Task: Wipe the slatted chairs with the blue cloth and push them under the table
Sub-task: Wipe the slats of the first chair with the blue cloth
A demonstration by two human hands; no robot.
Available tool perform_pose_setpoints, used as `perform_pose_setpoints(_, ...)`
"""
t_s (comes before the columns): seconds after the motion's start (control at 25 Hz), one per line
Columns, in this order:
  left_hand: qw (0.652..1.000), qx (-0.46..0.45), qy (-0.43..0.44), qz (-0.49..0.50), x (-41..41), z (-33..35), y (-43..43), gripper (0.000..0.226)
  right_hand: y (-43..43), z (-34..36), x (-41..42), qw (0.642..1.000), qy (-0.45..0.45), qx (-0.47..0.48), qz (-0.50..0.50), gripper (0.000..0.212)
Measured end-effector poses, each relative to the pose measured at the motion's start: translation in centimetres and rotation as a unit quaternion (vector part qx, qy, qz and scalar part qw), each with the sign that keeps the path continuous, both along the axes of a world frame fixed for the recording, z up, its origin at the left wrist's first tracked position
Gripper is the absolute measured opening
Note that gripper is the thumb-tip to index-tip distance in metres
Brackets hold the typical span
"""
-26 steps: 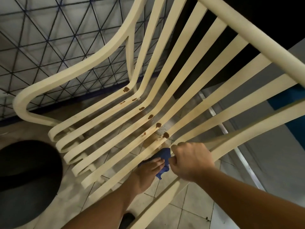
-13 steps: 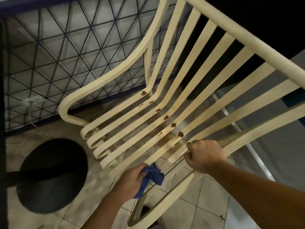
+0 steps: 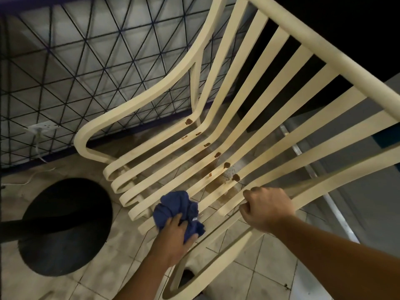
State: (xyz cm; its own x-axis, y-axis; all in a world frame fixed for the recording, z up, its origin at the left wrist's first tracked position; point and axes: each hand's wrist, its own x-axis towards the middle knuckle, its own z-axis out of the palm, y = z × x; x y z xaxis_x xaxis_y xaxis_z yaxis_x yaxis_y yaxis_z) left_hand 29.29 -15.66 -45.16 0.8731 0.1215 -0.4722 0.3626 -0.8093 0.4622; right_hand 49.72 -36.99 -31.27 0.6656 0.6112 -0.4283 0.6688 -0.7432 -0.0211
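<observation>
Under the left hand point(image 3: 173, 237) the cloth point(image 3: 175, 207) lies bunched against the front ends of the chair's point(image 3: 337, 61) nearer seat slats. I judge the wiping to be under way and far from finished. Beyond that hand, where seat bends up into back, a row of brown spots point(image 3: 236, 177) sits on the slats (rust or old grime, I cannot tell which). The back slats and armrests beyond show nothing to say whether they have been wiped. The push under the table is not yet done: the chair stands out on the tiled floor point(image 3: 259, 267), and of a table I see only a dark round disc point(image 3: 65, 226) to the left of the cloth hand, probably its foot. No other chairs show, so their state is unknown.

The left hand's fingers and thumb curl into the cloth, clutching the wad and pressing it onto the slats. The right hand point(image 3: 267, 211), just to the right of the cloth, is a closed fist wrapped round a near-side slat, seemingly steadying the chair.
</observation>
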Motion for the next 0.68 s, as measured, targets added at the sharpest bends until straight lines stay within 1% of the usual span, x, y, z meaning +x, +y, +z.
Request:
perform_pose_setpoints(0.08, 0.998, -0.008, -0.041, 0.043, 0.9, -0.2, 0.1, 0.046, 0.1, 0.0, 0.1, 1.0, 0.0, 0.004, 0.002, 0.03)
perform_pose_setpoints(0.16, 0.995, 0.05, -0.077, 0.025, 1.8, -0.2, 0.6, 0.034, 0.3, 0.0, 0.1, 1.0, 0.003, 0.003, 0.004, 0.03)
perform_pose_setpoints(0.2, 0.994, 0.086, -0.071, 0.006, 2.0, -0.4, 0.9, 0.031, 0.3, 0.1, 0.2, 1.0, 0.004, 0.002, 0.005, 0.031)
perform_pose_setpoints(0.24, 0.993, 0.112, -0.047, -0.01, 1.9, -0.7, 0.8, 0.032, 0.3, 0.1, 0.2, 1.0, 0.004, 0.0, 0.006, 0.031)
perform_pose_setpoints(0.28, 0.993, 0.114, -0.017, -0.021, 1.5, -1.0, 0.7, 0.036, 0.3, 0.2, 0.2, 1.0, 0.004, 0.001, 0.008, 0.032)
perform_pose_setpoints(0.32, 0.993, 0.112, -0.006, -0.027, 0.9, -1.5, 0.6, 0.04, 0.3, 0.3, 0.2, 1.0, 0.006, 0.001, 0.009, 0.033)
perform_pose_setpoints(0.44, 0.995, 0.097, 0.0, -0.01, 0.6, -1.9, 0.6, 0.049, 0.3, 0.4, 0.1, 1.0, 0.014, -0.001, 0.008, 0.035)
perform_pose_setpoints(0.52, 0.992, 0.123, 0.006, -0.008, 1.3, -2.6, 0.8, 0.059, 0.3, 0.3, 0.2, 1.0, 0.014, -0.006, 0.007, 0.035)
perform_pose_setpoints(0.56, 0.991, 0.135, 0.011, -0.021, 1.7, -3.0, 0.7, 0.072, 0.3, 0.1, 0.2, 1.0, 0.014, -0.007, 0.008, 0.035)
perform_pose_setpoints(0.64, 0.983, 0.148, 0.05, -0.097, 1.8, -4.3, 0.4, 0.101, 0.3, 0.0, 0.2, 1.0, 0.013, -0.008, 0.01, 0.035)
perform_pose_setpoints(0.68, 0.977, 0.148, 0.073, -0.137, 1.7, -4.8, 0.4, 0.107, 0.3, 0.0, 0.2, 1.0, 0.012, -0.009, 0.009, 0.035)
